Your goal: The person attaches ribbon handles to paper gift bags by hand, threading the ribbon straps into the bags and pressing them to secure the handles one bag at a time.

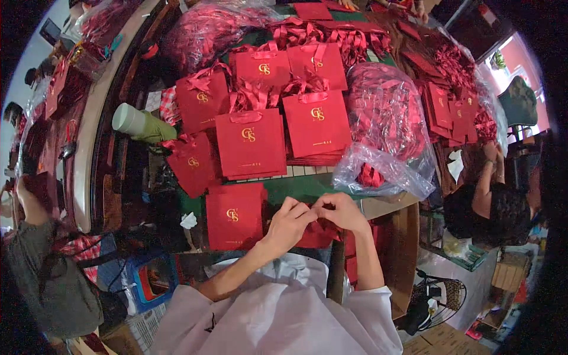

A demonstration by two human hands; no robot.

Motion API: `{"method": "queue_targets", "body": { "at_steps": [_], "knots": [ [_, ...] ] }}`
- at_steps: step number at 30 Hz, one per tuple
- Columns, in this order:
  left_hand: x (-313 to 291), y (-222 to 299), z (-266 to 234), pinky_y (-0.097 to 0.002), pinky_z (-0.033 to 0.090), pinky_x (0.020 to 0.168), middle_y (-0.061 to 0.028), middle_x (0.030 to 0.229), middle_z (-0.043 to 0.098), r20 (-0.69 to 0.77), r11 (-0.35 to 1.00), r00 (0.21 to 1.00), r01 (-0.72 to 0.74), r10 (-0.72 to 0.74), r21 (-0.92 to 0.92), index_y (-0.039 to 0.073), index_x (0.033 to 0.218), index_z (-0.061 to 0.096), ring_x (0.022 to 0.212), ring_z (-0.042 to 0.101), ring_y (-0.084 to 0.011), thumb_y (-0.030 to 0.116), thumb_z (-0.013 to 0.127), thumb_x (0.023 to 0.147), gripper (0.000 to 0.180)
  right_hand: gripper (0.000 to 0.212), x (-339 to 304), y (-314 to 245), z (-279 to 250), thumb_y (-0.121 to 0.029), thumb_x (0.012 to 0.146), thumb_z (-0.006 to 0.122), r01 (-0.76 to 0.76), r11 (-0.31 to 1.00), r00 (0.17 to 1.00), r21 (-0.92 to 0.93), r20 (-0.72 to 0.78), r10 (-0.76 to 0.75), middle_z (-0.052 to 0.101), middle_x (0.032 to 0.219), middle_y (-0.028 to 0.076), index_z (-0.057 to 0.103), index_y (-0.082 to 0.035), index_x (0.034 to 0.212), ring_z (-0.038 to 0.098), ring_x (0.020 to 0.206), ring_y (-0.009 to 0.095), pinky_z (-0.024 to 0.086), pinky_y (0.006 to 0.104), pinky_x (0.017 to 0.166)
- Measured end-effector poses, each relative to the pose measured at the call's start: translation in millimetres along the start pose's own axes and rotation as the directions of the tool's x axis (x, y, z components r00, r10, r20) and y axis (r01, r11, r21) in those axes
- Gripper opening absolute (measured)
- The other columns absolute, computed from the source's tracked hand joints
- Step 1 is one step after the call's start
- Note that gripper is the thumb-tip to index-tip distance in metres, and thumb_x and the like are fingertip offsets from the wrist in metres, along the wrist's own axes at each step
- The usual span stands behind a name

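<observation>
Several red paper bags (251,151) on the green surface (303,184) bear large gold lettering above smaller gold print. Beside them, a clear plastic bag (355,168) holds bunched red ribbon. Directly below the hands, near the wearer's body, is another red bag (313,239). The left hand (290,223) and right hand (343,211) meet, fingers curled and pinched; what their fingertips grip cannot be told.
</observation>
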State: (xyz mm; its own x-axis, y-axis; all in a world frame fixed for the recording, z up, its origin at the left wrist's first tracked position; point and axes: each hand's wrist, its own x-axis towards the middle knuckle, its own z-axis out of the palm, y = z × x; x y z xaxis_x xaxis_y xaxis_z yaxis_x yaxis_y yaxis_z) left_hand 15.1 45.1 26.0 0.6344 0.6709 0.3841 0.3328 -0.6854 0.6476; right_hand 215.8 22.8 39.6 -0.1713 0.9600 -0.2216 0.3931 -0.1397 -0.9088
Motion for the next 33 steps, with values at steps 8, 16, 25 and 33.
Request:
{"method": "queue_targets", "body": {
  "at_steps": [8,16,25,33],
  "knots": [
    [3,-2,-4,-0.0386,0.046,0.078,-0.0076,0.088,0.06,0.058,0.983,0.988,0.147,-0.141,-0.108,0.007,0.087,0.066,0.087,0.051,-0.0305,0.002,0.068,0.077,0.012,0.015,16,33,16,-0.014,0.084,0.067,-0.021,0.994,0.95,0.11,-0.307,0.054,0.07,0.077,0.011,0.068,0.001,0.083,0.064,0.071,0.015,0.049,0.031,0.066],
    [1,-24,12,-0.0424,0.045,0.079,-0.0119,0.087,0.063,0.074,0.945,0.942,0.328,-0.328,0.02,0.005,0.091,0.06,0.085,0.056,-0.0336,0.008,0.066,0.083,0.01,0.019,10,21,16,-0.02,0.09,0.065,-0.013,0.953,0.766,-0.304,-0.615,-0.186,0.066,0.079,0.02,0.069,-0.001,0.089,0.065,0.069,0.035,0.048,0.0388,0.06],
    [24,-29,32,-0.0484,0.048,0.067,-0.0134,0.073,0.063,0.01,0.908,0.926,0.366,-0.376,0.205,0.007,0.087,0.059,0.074,0.061,-0.0355,0.022,0.072,0.08,0.021,0.028,6,26,22,-0.032,0.078,0.076,-0.437,0.741,0.815,-0.51,-0.572,0.088,0.066,0.07,0.018,0.068,-0.005,0.073,0.066,0.067,0.037,0.052,0.0456,0.06],
    [25,-42,44,-0.0448,0.046,0.074,-0.0105,0.078,0.067,0.007,0.903,0.915,0.397,-0.404,0.164,0.007,0.082,0.062,0.08,0.061,-0.0317,0.021,0.073,0.079,0.018,0.018,7,29,26,-0.022,0.082,0.073,-0.235,0.934,0.83,-0.267,-0.556,0.05,0.067,0.076,0.015,0.067,-0.005,0.084,0.066,0.071,0.035,0.052,0.0412,0.064]
  ]
}}
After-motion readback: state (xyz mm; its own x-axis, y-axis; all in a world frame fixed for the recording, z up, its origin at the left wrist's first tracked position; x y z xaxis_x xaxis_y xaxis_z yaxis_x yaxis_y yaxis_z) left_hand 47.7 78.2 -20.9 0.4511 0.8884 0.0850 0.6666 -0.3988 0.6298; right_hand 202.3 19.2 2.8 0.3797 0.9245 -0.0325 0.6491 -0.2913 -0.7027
